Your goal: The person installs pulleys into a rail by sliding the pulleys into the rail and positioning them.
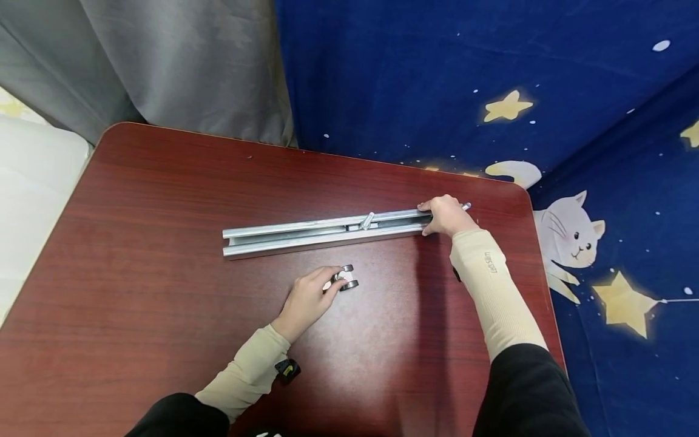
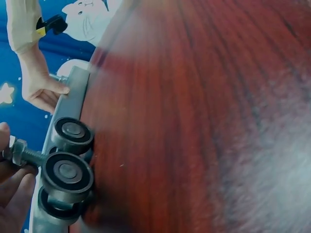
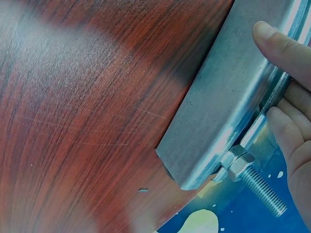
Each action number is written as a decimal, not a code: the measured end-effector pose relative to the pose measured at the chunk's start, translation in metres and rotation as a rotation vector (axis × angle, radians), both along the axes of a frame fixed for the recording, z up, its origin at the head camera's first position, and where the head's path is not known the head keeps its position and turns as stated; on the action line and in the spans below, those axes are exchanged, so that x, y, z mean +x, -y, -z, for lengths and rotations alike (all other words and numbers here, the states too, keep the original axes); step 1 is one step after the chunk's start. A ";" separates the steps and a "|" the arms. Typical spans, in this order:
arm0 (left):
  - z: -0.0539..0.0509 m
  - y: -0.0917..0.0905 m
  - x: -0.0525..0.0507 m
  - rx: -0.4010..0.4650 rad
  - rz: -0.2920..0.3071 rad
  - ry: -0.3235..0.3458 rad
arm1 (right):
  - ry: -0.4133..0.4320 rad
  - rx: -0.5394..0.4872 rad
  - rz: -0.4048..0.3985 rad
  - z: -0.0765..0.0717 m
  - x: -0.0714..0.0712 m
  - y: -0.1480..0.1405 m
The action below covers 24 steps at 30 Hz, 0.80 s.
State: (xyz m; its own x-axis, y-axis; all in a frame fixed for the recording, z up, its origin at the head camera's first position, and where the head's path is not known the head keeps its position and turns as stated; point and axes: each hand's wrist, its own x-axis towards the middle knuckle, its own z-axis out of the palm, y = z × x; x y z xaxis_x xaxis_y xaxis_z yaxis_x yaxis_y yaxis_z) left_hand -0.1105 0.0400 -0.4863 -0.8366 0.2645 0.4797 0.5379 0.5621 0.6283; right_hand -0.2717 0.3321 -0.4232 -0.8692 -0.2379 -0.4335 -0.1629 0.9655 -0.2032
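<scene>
A long silver metal channel rail lies across the table with its slotted side up. My right hand grips its right end, thumb on the near side wall and fingers over the slot. At that end a threaded bolt with nuts sticks out, seen close in the right wrist view. Another bolt stands tilted out of the slot near the middle. In front of the rail, my left hand pinches the bolt stem of a roller trolley. Its dark-rimmed wheels point right, apart from the rail in the head view.
The reddish-brown wooden table has rounded far corners. Behind it hang a grey curtain and a blue curtain with stars and a cat. Something white stands beyond the left edge.
</scene>
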 end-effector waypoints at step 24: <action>0.004 -0.003 0.009 0.154 -0.136 0.075 | -0.024 -0.016 0.013 0.004 0.001 -0.002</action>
